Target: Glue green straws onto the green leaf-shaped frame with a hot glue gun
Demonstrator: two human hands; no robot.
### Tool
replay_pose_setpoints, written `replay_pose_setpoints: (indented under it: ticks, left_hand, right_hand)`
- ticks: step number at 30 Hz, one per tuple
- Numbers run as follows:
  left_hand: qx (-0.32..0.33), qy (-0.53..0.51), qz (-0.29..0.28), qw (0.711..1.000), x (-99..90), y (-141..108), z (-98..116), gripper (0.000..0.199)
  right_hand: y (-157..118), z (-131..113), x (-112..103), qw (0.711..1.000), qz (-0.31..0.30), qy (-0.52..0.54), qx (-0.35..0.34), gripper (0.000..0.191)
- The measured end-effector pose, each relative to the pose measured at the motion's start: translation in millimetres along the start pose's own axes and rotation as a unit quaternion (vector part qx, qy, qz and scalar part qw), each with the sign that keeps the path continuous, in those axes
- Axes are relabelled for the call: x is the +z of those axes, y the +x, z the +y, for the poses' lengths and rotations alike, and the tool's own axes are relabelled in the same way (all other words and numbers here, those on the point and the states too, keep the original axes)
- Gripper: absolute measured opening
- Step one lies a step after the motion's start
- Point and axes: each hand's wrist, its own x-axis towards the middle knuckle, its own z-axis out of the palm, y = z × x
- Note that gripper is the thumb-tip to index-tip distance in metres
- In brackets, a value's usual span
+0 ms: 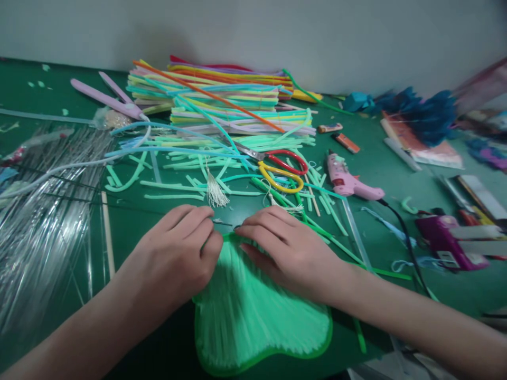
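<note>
A light green fan-shaped piece [261, 316] with a darker green fuzzy edge lies at the front centre, its narrow top between my hands. My left hand [178, 250] is closed at the upper left of this piece, its fingertips pinched near a short thin dark strip. Over the piece's upper right, my right hand [283, 245] has its fingers bent together at the narrow top; a small dark bit shows at the fingertips. What exactly either hand grips is too small to make out. Scissors [283, 169] with red and yellow handles lie beyond, beside a cream tassel [216, 190].
Bundles of coloured pipe cleaners [225, 95] lie at the back. Clear strips [47, 211] cover the left. A pink glue gun [350, 179] with a black cord lies right, near a purple container [447, 240]. Pink tongs [105, 97] sit back left.
</note>
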Motion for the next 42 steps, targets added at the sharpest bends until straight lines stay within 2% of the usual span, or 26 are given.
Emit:
replay_pose_setpoints:
  ticks: [4, 7, 10, 18, 28, 37, 42]
  left_hand:
    - [-0.058, -0.109, -0.02, 0.992, 2.9, -7, -6, 0.032]
    - [-0.14, -0.212, -0.014, 0.967, 3.1, -19, -13, 0.027]
    - [-0.202, -0.254, -0.002, 0.946, 0.9, -32, -18, 0.023]
    - [-0.18, -0.343, -0.078, 0.918, -0.7, -55, -22, 0.041]
    - [-0.172, -0.366, -0.081, 0.911, 1.1, -55, -19, 0.044]
    - [-0.239, -0.413, -0.082, 0.875, 3.3, -54, -9, 0.045]
    - [-0.253, -0.417, -0.067, 0.87, 5.8, -57, -3, 0.045]
  right_hand:
    - [-1, 0, 0, 1.0, -0.002, 0.0, -0.006, 0.017]
    - [0, -1, 2, 1.0, -0.001, -0.007, -0.015, 0.017]
    - [6, -2, 6, 1.0, -0.002, 0.002, -0.021, 0.016]
    - [20, -2, 15, 0.998, -0.032, 0.046, -0.009, 0.02]
    - [21, -10, 18, 0.997, -0.04, 0.069, 0.01, 0.015]
    - [18, -14, 21, 0.995, -0.011, 0.095, 0.033, 0.015]
    - [17, -16, 24, 0.995, -0.006, 0.093, 0.033, 0.018]
